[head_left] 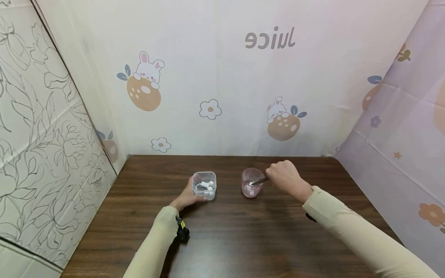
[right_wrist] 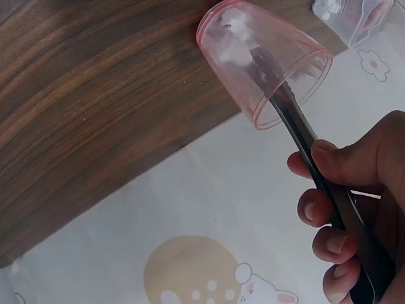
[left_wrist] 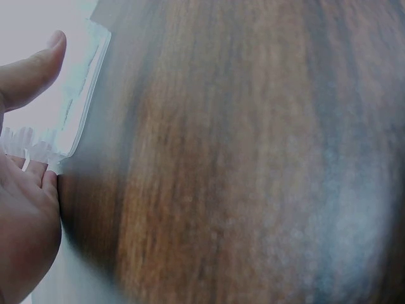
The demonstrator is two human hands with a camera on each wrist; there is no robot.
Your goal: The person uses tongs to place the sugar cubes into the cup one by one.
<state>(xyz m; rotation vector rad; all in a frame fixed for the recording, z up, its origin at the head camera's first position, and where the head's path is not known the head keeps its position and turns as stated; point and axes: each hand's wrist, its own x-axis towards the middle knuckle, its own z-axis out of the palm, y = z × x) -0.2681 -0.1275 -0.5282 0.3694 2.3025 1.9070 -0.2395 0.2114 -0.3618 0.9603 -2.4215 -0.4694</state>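
A clear square plastic container (head_left: 210, 197) stands on the table with several small white blocks (head_left: 207, 185) inside. My left hand (head_left: 185, 197) holds it from the left, the thumb (left_wrist: 31, 79) along its near side in the left wrist view. To its right is a see-through pink cup (head_left: 245, 178), also with white blocks (head_left: 249, 190) at the bottom. With curled fingers my right hand (head_left: 286, 177) grips dark tongs (right_wrist: 294, 120), whose tips reach down into the cup. Whether the tips pinch a block cannot be made out.
The dark wood table (head_left: 222, 239) ends at the back against a white printed cloth (head_left: 180, 69). Cloth walls also stand at the left (head_left: 52, 123) and right (head_left: 399, 135). A small black device (head_left: 182, 231) sits at my left wrist.
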